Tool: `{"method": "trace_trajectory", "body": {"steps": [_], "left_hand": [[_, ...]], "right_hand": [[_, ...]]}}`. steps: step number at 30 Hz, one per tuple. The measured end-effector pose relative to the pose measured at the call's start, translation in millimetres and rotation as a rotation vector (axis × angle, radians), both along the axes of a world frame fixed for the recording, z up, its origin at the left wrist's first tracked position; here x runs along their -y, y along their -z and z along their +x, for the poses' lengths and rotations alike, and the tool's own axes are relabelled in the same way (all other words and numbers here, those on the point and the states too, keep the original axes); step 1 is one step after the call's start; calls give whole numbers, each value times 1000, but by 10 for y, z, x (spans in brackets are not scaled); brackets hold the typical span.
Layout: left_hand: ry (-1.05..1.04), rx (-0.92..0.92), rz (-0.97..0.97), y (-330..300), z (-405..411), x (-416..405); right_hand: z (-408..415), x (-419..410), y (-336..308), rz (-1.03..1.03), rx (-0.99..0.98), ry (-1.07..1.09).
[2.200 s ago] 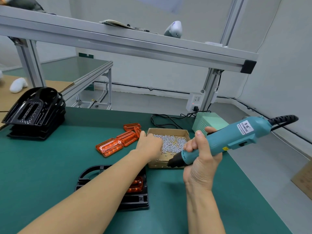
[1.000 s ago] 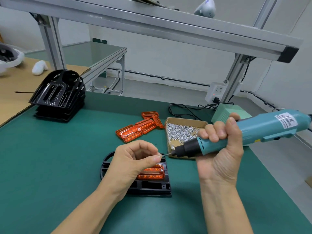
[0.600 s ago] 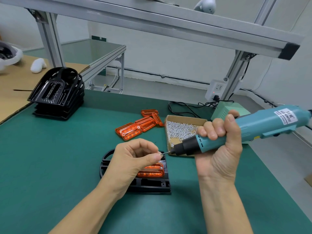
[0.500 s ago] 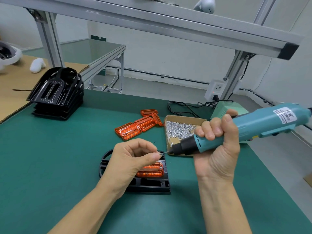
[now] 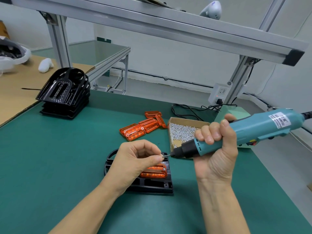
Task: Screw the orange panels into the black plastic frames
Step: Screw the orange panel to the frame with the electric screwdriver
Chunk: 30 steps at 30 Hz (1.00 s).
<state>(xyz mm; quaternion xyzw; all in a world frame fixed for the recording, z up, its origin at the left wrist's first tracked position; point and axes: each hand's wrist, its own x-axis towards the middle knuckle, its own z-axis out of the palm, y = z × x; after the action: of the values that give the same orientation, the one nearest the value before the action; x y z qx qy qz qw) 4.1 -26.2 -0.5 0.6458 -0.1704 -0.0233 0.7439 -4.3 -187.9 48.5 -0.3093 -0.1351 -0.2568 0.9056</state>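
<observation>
Green matting [image 5: 50, 157] is carrying the black frame [image 5: 152, 184] with its orange panel [image 5: 155, 172], directly beneath the left hand [image 5: 135, 161], which is pinching a screw [image 5: 163, 156] onto the driver [image 5: 236, 134] that the right hand [image 5: 217, 149] is gripping. Misalignment could be dropping the screw. Beyond the pinch, a screw box [image 5: 182, 132] and spare panels [image 5: 141, 129] are lying clear.

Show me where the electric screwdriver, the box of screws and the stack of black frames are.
electric screwdriver [image 5: 249, 132], head view, teal body
box of screws [image 5: 181, 132], head view, on the screws inside
stack of black frames [image 5: 63, 92], head view, top frame
</observation>
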Motion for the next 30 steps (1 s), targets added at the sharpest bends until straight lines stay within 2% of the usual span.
{"method": "trace_trajectory", "body": {"steps": [5,8,12,15,18,22,30], "left_hand": [[46,-18,57,-44,-12,-40],[-52,44,140,-91,21,-143],[-309,143,446,-79,122,-325],[-326,221,695,-25,164,-365],[-305,220,907,41,206,-362],[-264,194,984,97,243,-361],[-216,148,1011,167,274,-345]], "right_hand": [[3,12,31,24,-9,6],[11,26,39,27,-18,7],[19,41,73,9,-41,10],[26,10,94,-33,-56,-2],[33,-42,105,-82,-72,-4],[54,-115,112,-149,-96,3],[130,-277,93,-244,-121,-47]]}}
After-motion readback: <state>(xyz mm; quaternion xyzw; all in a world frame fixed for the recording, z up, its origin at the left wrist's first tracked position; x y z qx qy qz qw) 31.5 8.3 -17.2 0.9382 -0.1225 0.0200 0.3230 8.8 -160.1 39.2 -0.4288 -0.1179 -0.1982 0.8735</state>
